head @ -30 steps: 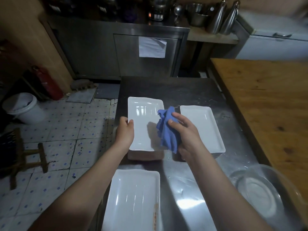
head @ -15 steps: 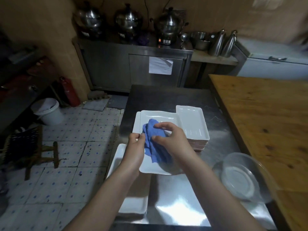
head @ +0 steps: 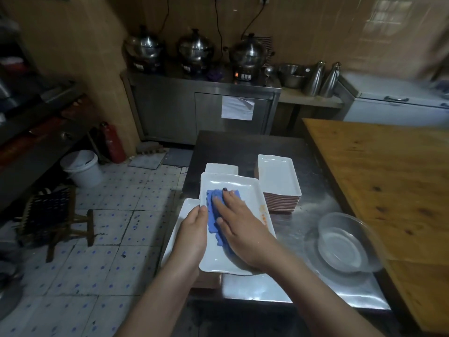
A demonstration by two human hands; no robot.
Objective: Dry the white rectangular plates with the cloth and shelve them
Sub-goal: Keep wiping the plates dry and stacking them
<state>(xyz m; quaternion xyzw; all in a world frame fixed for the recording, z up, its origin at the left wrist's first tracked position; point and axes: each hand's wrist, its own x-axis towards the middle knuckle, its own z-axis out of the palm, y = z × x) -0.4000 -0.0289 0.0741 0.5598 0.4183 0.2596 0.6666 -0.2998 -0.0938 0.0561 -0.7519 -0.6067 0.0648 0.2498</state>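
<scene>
Steel counter [head: 303,244], plate [head: 240,190] gripped by left hand [head: 194,229], right hand [head: 240,229] pressing cloth [head: 213,215]

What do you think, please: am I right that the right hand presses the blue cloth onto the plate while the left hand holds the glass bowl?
Not quite: the head view shows the left hand holding the left edge of the plate, not the bowl. The right hand does press the cloth.
</scene>
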